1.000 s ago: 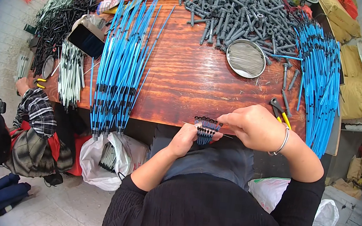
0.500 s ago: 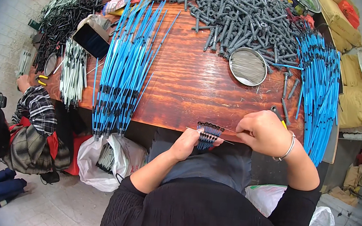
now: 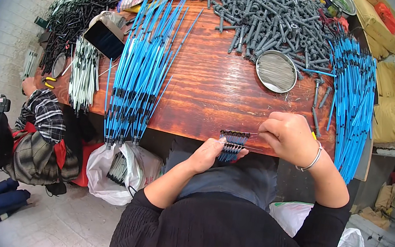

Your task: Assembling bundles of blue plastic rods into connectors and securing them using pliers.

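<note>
My left hand is closed at the table's front edge on a flat row of small dark and blue-grey parts, its thumb on top. One thin metal pin sticks out sideways from the row. To the right, my right hand is pinched, thumb against fingers, with a fine strand at the fingertips leading toward the row; whether it is a pin or a thread is too small to tell. Beyond the hands lies a round metal dish of thin metal pins.
A heap of grey plastic bolt-like parts covers the table's far side. Bundles of blue rods and more blue rods lie left and right. Pale rods and a phone are farther left. Another person's plaid sleeve reaches in.
My right hand has moved slightly right and up, away from the row. The left hand still grips the row. The whole view has shifted a little.
</note>
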The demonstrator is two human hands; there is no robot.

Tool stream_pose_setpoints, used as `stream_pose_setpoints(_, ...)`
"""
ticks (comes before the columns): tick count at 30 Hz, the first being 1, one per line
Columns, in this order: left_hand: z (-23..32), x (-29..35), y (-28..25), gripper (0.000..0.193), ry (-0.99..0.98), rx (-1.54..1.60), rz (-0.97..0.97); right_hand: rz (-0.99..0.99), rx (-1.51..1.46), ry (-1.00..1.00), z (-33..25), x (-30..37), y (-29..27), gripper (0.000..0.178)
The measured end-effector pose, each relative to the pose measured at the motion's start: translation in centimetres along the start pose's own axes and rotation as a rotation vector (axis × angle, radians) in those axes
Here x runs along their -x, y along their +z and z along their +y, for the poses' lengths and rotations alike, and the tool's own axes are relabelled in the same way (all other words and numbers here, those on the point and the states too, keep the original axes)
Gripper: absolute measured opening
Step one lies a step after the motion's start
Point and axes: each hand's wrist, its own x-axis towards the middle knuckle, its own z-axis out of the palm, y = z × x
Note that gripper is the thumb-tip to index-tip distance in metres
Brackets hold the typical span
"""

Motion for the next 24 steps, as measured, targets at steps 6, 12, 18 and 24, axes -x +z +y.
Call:
stream_pose_setpoints(6,-0.17,-0.08,-0.31,0.060,-0.029,-0.035,0.010,0.044,-0.016,-0.026,-0.29,0.19,0.14,0.008)
stream_pose_setpoints(12,-0.33,0.02,-0.11,0.059,-0.011,0.003,0.033,0.062,0.008,-0.039,-0.36,0.40,-0.03,0.008)
stream_pose_setpoints(18,-0.84,-0.01,-0.78,0.058,-0.009,-0.052,0.035,0.063,0.022,-0.029,-0.53,0.53,-0.16,0.008)
stream_pose_setpoints(24,-0.54,-0.02,-0.42,0.059,0.001,-0.055,0.035,0.084,0.017,-0.046,-0.52,0.35,0.03,0.008)
